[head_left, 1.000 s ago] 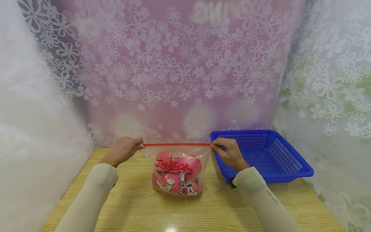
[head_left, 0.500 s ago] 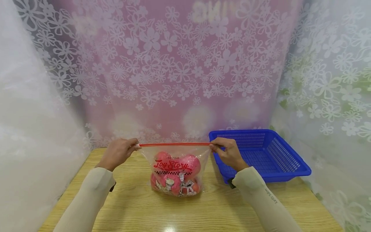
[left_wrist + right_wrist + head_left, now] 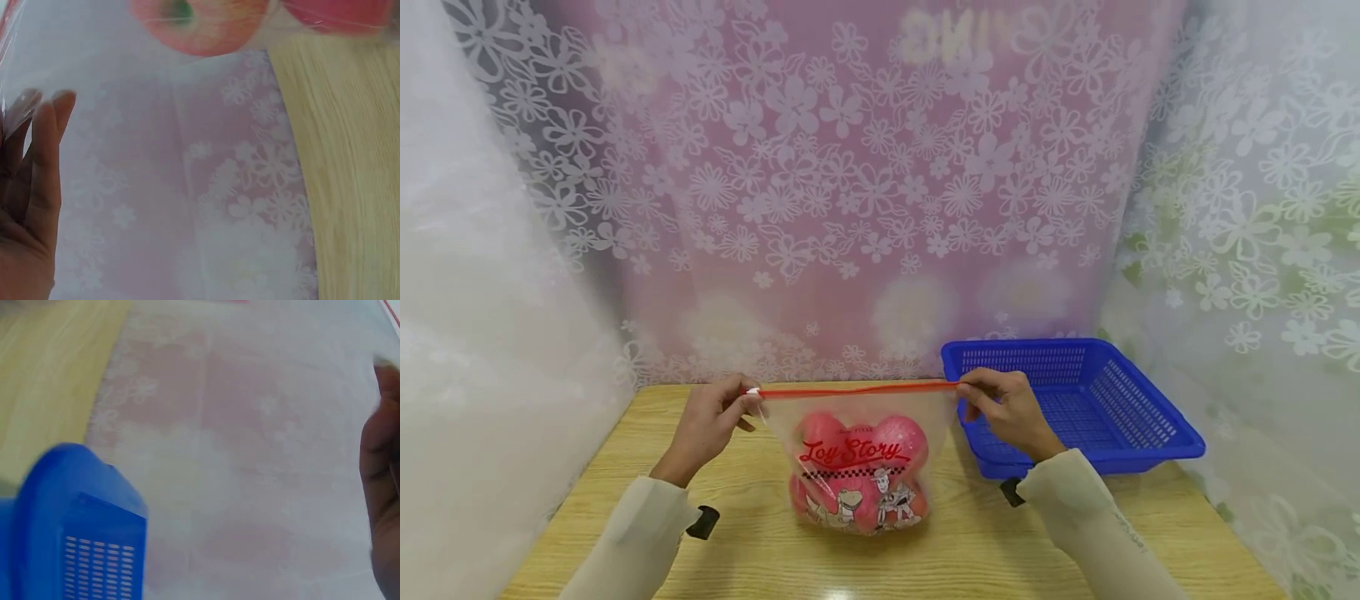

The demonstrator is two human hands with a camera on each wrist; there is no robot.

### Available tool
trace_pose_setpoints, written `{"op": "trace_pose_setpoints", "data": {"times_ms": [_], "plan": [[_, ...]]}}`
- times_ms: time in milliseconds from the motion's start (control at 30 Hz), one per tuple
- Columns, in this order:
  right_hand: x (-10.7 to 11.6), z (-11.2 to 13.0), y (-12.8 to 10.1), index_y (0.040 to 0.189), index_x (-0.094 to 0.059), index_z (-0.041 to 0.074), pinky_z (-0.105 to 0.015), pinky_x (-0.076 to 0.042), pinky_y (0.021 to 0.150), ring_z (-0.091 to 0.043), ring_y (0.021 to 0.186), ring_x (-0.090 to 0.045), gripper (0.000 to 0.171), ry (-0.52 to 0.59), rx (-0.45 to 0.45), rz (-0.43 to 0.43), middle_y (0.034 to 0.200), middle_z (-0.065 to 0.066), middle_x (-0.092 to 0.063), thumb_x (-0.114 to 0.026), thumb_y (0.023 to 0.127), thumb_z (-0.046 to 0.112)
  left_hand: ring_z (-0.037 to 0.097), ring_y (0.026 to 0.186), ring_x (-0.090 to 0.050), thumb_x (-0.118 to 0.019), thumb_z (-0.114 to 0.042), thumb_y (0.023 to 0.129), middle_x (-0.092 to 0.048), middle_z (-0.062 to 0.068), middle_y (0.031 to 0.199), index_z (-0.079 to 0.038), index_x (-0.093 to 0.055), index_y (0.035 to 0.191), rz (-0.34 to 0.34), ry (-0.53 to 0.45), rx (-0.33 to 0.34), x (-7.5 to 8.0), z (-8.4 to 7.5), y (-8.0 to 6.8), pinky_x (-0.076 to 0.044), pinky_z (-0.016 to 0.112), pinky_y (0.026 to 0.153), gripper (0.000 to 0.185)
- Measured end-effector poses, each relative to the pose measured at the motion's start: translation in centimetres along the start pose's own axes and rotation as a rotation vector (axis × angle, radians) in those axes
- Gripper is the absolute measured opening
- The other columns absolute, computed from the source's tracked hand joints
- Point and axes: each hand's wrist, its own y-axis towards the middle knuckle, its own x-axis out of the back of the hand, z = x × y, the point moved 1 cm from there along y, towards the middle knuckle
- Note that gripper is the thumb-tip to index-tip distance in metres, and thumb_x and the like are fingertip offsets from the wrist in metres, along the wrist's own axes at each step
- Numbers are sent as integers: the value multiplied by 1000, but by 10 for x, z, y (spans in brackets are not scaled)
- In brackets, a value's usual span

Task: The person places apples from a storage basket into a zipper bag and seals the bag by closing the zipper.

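Holding a clear zip bag (image 3: 857, 467) by its two top corners, I had it upright on the wooden table (image 3: 760, 558), its bottom resting on the surface in front of me. My left hand (image 3: 711, 425) pinched the left end of the red zip strip (image 3: 857, 390) between thumb and fingers; my right hand (image 3: 1011, 408) pinched the right end the same way. The strip ran taut and nearly level between the two hands.

The bag carried a red printed logo and cartoon figures on its near face. Inside sat several red round fruits (image 3: 898, 437), likely apples, piled toward the bottom. The left wrist view showed one such fruit (image 3: 197, 25) through the film, with my fingers (image 3: 47, 156) lying straight beside the plastic; the pinch itself was out of that frame. The right wrist view was blurred, showing only the edge of my right hand (image 3: 384, 481) and one corner of the basket (image 3: 75, 525).

A blue plastic basket (image 3: 1150, 442) with slotted walls stood on the table to the right, just beside my right hand; whether the hand touched its rim I could not tell. Both forearms wore pale sleeves (image 3: 1090, 525). Flower-patterned translucent sheeting (image 3: 865, 192) enclosed the table at the back and on both sides.
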Motion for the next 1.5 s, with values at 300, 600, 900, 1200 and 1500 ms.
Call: {"op": "trace_pose_setpoints", "data": {"times_ms": [300, 600, 900, 1200, 1500], "plan": [[28, 17, -12, 90, -69, 11, -25, -30, 29, -9, 34, -32, 23, 171, -89, 311, 58, 1, -57, -50, 98, 0, 19, 65, -67, -52, -16, 100, -64, 15, 78, 7, -61, 101, 283, -285, 56, 10, -25, -20, -57, 38, 54, 25], [18, -9, 5, 91, -69, 12, -23, -36, 47, -7, 50, -42, 20, -108, -264, 440, 77, 0, -69, -54, 100, 22, 26, 67, -67, -52, -19, 101, -62, 12, 77, 9, -58, 106, 318, -346, 284, -8, 4, -10, -58, 36, 60, 29], [-1, -34, 45, 95, -73, 11, -41, -50, 75, -15, 75, -57, 15, -474, -299, 469, 88, -1, -68, -60, 96, 18, 21, 69, -66, -51, -23, 101, -63, 9, 81, 2, -62, 109, 113, -222, 426, -31, 42, 23, -57, 31, 60, 28], [-32, -62, 75, 96, -77, 17, -62, -33, 100, -37, 113, -51, 16, -887, -359, 499, 112, -12, -62, -63, 92, 24, 19, 64, -65, -53, -18, 101, -66, 10, 77, 4, -63, 106, 54, -80, 439, -54, 81, 50, -58, 42, 64, 25], [-58, -91, 90, 75, -69, 9, -54, -43, 92, -39, 97, -61, 15, -1011, -386, 561, 91, -15, -70, -62, 87, 15, 27, 62, -66, -53, -16, 100, -66, 12, 75, 6, -62, 110, 57, 32, 416, -70, 102, 56, -57, 44, 62, 26]]}}
